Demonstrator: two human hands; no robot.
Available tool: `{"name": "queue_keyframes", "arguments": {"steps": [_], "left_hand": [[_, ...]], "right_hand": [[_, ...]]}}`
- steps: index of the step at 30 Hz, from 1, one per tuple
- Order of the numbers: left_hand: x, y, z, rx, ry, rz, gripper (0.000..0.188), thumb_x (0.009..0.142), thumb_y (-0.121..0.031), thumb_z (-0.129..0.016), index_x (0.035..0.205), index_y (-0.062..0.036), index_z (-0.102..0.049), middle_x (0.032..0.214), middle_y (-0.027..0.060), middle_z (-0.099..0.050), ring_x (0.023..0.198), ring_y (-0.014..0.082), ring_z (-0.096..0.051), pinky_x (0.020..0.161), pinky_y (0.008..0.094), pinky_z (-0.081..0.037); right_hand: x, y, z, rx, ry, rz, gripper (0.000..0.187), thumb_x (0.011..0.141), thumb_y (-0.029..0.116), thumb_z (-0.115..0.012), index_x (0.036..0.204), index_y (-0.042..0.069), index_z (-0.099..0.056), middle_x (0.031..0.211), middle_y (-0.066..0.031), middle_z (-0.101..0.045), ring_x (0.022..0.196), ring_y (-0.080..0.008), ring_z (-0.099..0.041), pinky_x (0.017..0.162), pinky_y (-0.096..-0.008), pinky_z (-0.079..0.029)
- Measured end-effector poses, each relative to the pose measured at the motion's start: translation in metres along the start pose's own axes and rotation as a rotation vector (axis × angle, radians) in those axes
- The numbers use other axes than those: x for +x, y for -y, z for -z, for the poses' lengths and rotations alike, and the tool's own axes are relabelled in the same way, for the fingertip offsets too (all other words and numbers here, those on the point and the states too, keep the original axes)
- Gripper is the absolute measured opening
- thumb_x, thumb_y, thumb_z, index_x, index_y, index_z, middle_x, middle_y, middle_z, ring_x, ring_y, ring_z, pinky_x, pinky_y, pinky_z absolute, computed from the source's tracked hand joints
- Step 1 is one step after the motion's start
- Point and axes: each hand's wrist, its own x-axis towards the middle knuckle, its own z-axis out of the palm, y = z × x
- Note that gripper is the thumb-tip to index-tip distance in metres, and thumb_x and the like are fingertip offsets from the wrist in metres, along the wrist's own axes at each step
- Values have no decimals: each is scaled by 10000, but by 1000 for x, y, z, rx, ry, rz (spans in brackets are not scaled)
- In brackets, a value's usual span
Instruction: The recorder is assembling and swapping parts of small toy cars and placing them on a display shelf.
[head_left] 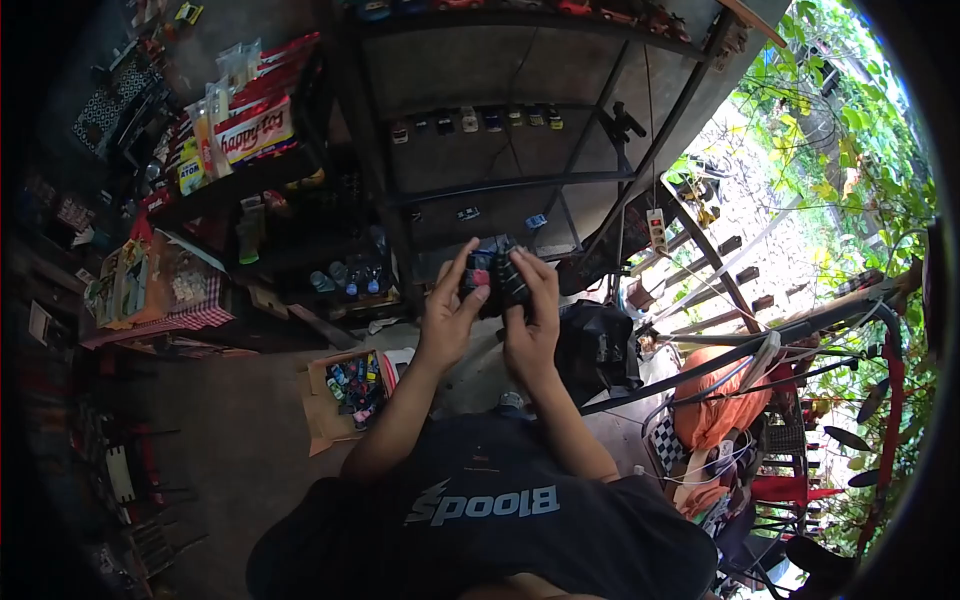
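Up in front of my chest, my left hand (pixel 452 312) is closed round a small dark toy car (pixel 482 272) with a pinkish-red patch. Right beside it, my right hand (pixel 534 312) grips a black toy car (pixel 509 280) between thumb and fingers. The two cars are side by side, close together; whether they touch I cannot tell. Below and to the left, an open cardboard box (pixel 318 412) holds several small colourful toy cars (pixel 353 385). Beyond my hands is a dark metal shelf rack (pixel 500 186), with a row of toy cars (pixel 491 120) on one tier.
Lower on the rack stand a white-and-dark car (pixel 468 213) and a blue car (pixel 536 221). Snack packets (pixel 255 130) fill a rack at left. A black bag (pixel 597 350) sits right of my arm, near a metal bar (pixel 700 362) and an orange bundle (pixel 716 400).
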Motion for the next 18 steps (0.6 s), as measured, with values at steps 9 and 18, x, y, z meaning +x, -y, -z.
{"name": "queue_keyframes", "arguments": {"steps": [9, 18], "left_hand": [[32, -6, -36, 564, 148, -79, 630, 882, 65, -625, 1474, 8, -418, 1122, 56, -537, 1068, 126, -515, 967, 217, -385], [46, 7, -61, -35, -49, -66, 556, 847, 127, -656, 1368, 50, -476, 1172, 126, -620, 1087, 153, -605, 966, 284, -509]], "right_hand": [[34, -21, 76, -55, 118, 72, 565, 722, -118, -498, 1247, 41, -637, 1289, -163, -570, 1191, -334, -542, 1051, -403, -396], [31, -32, 101, -46, 154, 45, 585, 716, -112, -500, 1261, 52, -634, 1306, -163, -559, 1209, -332, -513, 1067, -408, -377]]}}
